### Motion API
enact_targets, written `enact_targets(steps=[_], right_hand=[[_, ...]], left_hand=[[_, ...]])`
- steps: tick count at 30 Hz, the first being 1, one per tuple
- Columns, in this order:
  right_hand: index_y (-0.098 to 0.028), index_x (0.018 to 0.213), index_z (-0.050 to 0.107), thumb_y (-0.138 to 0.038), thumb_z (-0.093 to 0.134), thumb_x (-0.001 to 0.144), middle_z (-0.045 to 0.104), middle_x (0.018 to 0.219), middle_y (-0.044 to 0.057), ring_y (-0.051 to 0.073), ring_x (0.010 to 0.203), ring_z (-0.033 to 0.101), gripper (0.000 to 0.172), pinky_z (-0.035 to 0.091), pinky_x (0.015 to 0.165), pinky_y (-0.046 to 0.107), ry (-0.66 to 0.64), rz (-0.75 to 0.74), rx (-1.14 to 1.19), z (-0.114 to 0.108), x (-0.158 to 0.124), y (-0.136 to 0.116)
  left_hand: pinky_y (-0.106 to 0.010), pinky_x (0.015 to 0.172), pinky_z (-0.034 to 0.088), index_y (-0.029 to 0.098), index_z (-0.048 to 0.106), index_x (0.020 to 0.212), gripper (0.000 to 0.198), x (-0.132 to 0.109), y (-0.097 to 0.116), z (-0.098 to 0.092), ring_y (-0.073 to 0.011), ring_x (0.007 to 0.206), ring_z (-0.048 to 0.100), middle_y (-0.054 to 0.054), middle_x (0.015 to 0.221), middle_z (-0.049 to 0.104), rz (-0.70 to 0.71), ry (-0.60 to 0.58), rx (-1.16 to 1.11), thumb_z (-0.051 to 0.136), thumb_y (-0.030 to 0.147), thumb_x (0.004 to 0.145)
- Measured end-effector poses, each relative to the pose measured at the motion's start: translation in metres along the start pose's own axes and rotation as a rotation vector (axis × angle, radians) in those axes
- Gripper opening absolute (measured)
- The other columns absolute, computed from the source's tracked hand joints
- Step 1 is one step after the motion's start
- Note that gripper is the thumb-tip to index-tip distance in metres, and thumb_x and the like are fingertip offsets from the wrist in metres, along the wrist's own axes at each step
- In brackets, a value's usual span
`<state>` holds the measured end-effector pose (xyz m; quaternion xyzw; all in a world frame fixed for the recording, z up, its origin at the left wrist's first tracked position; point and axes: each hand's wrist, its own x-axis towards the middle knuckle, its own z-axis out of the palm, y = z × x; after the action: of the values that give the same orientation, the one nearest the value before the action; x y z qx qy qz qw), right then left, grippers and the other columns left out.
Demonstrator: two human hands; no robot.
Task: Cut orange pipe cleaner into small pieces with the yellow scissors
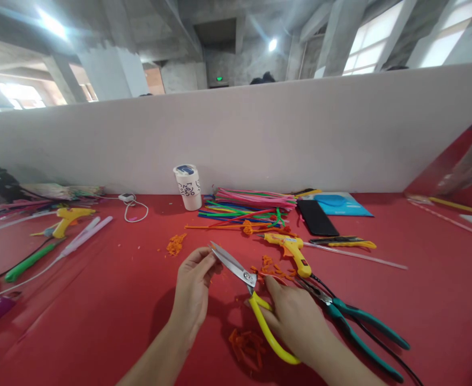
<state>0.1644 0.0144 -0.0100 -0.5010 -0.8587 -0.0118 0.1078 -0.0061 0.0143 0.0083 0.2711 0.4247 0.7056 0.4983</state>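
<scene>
My right hand (296, 311) grips the yellow-handled scissors (236, 267), whose blades point up and left. The blade tips reach the fingertips of my left hand (193, 289), which are pinched together. What they hold is too small to make out, though a trace of orange shows by the tips. Under and around my hands lie orange fuzzy cut pieces (247, 346), with another cluster of orange bits (271, 267) just past my right hand. A small orange heap (176, 244) sits beyond my left hand.
A yellow glue gun (290, 249) and green-handled pliers (352, 316) lie to the right, with a black phone (318, 217) behind. Coloured pipe cleaners (247, 203) and a white cup (188, 187) stand along the grey partition (260, 139). Another glue gun (69, 219) lies left.
</scene>
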Motion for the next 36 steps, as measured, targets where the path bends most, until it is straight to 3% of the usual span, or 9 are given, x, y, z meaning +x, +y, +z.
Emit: enact_targets(steps=[18, 20, 22, 24, 27, 32, 36], right_hand=[[-0.018, 0.071, 0.048, -0.036, 0.044, 0.077, 0.058, 0.052, 0.005, 0.02, 0.045, 0.053, 0.019, 0.015, 0.042, 0.027, -0.049, 0.045, 0.075, 0.001, 0.0, 0.001], [-0.019, 0.067, 0.045, -0.036, 0.046, 0.075, 0.054, 0.051, 0.003, 0.017, 0.044, 0.049, 0.018, 0.016, 0.043, 0.026, -0.058, 0.104, 0.222, 0.001, 0.001, 0.0], [-0.021, 0.061, 0.04, -0.037, 0.046, 0.074, 0.048, 0.05, -0.001, 0.014, 0.044, 0.043, 0.022, 0.019, 0.042, 0.024, -0.059, 0.194, 0.508, 0.001, 0.003, -0.002], [-0.021, 0.058, 0.035, -0.04, 0.047, 0.071, 0.042, 0.05, -0.004, 0.011, 0.045, 0.039, 0.026, 0.023, 0.042, 0.022, -0.041, 0.271, 0.871, -0.002, 0.004, -0.005], [-0.021, 0.061, 0.036, -0.038, 0.047, 0.069, 0.036, 0.046, -0.008, 0.008, 0.041, 0.034, 0.022, 0.026, 0.04, 0.02, -0.023, 0.329, 1.155, -0.008, 0.006, -0.006], [-0.021, 0.064, 0.039, -0.033, 0.048, 0.068, 0.036, 0.04, -0.01, 0.005, 0.031, 0.027, 0.016, 0.02, 0.034, 0.019, -0.048, 0.395, 1.33, -0.015, 0.006, -0.006], [-0.02, 0.061, 0.039, -0.026, 0.048, 0.066, 0.034, 0.038, -0.011, 0.004, 0.031, 0.027, 0.012, 0.02, 0.033, 0.018, -0.062, 0.402, 1.322, -0.013, 0.005, -0.006]], left_hand=[[-0.018, 0.055, 0.041, 0.015, 0.061, 0.065, 0.005, 0.001, 0.0, -0.001, -0.007, 0.052, 0.051, 0.002, 0.061, 0.059, 0.001, -0.008, 0.046, 0.062, 0.019, 0.062], [-0.018, 0.053, 0.04, 0.015, 0.059, 0.063, 0.005, 0.001, 0.0, 0.0, -0.007, 0.05, 0.049, 0.003, 0.057, 0.057, 0.017, -0.025, 0.127, 0.061, 0.019, 0.063], [-0.019, 0.05, 0.038, 0.015, 0.057, 0.06, 0.005, -0.001, -0.002, 0.002, -0.0078, 0.048, 0.046, 0.004, 0.052, 0.053, 0.058, -0.066, 0.307, 0.058, 0.019, 0.063], [-0.021, 0.051, 0.037, 0.016, 0.056, 0.058, 0.006, -0.005, -0.005, 0.004, -0.0093, 0.05, 0.045, 0.004, 0.051, 0.051, 0.152, -0.131, 0.548, 0.056, 0.018, 0.064], [-0.023, 0.055, 0.038, 0.017, 0.054, 0.058, 0.008, -0.014, -0.01, 0.008, -0.011, 0.054, 0.046, 0.003, 0.056, 0.051, 0.341, -0.257, 0.855, 0.052, 0.015, 0.066], [-0.022, 0.055, 0.037, 0.018, 0.05, 0.059, 0.012, -0.026, -0.016, 0.011, -0.0109, 0.054, 0.047, 0.002, 0.056, 0.049, 0.461, -0.439, 1.067, 0.047, 0.01, 0.068], [-0.022, 0.055, 0.037, 0.018, 0.05, 0.059, 0.012, -0.028, -0.019, 0.009, -0.0113, 0.054, 0.047, 0.002, 0.057, 0.05, 0.486, -0.482, 1.115, 0.047, 0.01, 0.068]])
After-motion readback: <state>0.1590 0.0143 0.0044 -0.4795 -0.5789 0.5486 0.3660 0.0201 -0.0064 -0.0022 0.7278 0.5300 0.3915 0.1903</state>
